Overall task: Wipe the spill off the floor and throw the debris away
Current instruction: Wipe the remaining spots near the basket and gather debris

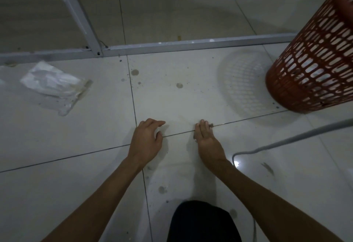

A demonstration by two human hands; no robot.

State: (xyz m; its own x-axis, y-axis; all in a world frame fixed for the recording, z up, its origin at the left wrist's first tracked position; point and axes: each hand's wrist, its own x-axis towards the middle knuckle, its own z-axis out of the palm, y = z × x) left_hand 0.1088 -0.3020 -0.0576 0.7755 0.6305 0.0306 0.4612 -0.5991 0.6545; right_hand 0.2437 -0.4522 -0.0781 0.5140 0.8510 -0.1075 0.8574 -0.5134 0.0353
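Note:
Both my hands are down on the pale tiled floor, either side of a grout line. My left hand rests there with fingers loosely curved and nothing in it. My right hand lies edge-on with straight fingers against the tile, and a small brownish bit of debris shows at its fingertips. Dried round spots and specks dot the tile beyond my hands. A crumpled white plastic bag lies on the floor at the left. A red perforated waste basket stands at the right.
A grey metal frame rail runs across the floor beyond the spots, with an upright strut at the left. A grey cable curves over the floor at the right. My dark-clothed knee is at the bottom.

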